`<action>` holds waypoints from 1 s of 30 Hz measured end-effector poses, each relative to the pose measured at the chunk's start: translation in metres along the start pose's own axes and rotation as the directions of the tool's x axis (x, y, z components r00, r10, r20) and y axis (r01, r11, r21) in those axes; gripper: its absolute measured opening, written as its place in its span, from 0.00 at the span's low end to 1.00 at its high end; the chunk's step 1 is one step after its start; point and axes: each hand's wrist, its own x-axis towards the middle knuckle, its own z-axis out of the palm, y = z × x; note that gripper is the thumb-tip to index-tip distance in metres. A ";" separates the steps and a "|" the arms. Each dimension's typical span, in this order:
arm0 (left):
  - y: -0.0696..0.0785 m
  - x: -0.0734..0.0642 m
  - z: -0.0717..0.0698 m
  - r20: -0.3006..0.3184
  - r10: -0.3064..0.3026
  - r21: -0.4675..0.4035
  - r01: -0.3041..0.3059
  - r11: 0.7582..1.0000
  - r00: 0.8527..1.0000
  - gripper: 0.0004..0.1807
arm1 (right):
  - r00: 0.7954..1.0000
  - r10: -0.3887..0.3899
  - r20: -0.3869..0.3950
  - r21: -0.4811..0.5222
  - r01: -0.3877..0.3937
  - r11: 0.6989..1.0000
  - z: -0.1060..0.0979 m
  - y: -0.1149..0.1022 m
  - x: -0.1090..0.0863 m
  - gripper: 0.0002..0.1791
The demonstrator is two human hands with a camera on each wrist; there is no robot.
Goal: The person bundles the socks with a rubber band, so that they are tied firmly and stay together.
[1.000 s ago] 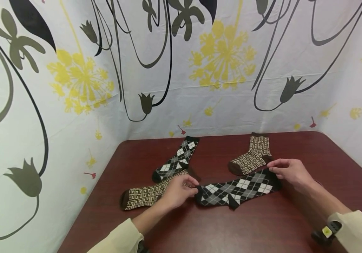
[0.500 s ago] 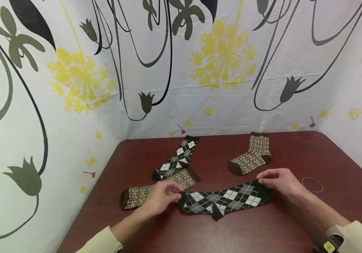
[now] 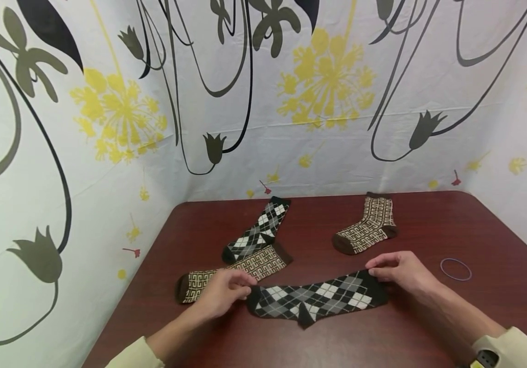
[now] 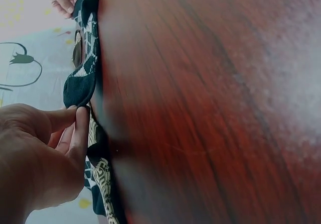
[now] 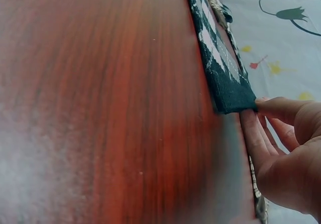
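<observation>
A black, grey and white argyle sock [image 3: 314, 299] stretches between the two hands near the middle of the table. My left hand [image 3: 224, 294] pinches its toe end between thumb and fingers, which the left wrist view shows closely at the dark toe [image 4: 80, 91]. At the other end, my right hand [image 3: 403, 273] pinches a corner of the black cuff [image 5: 233, 96]. The sock's heel points toward me. Behind the left hand lies a brown and cream patterned sock [image 3: 263, 263], partly hidden by that hand.
A second argyle sock [image 3: 258, 230] lies at the back left, its toe end touching the patterned sock. Another brown patterned sock [image 3: 366, 227] lies at the back right. A thin pale ring [image 3: 455, 269] rests right of the right hand. A printed curtain [image 3: 281, 153] borders the table.
Both hands have moved left and toward me, carrying the argyle sock with them. The thin ring, earlier hidden behind the right hand, now shows. The other socks stay in place.
</observation>
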 end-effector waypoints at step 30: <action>-0.004 -0.007 -0.001 -0.077 0.086 0.261 -0.063 0.963 0.993 0.11 | 0.994 -0.089 0.057 -0.082 0.094 0.992 0.001 0.002 -0.015 0.10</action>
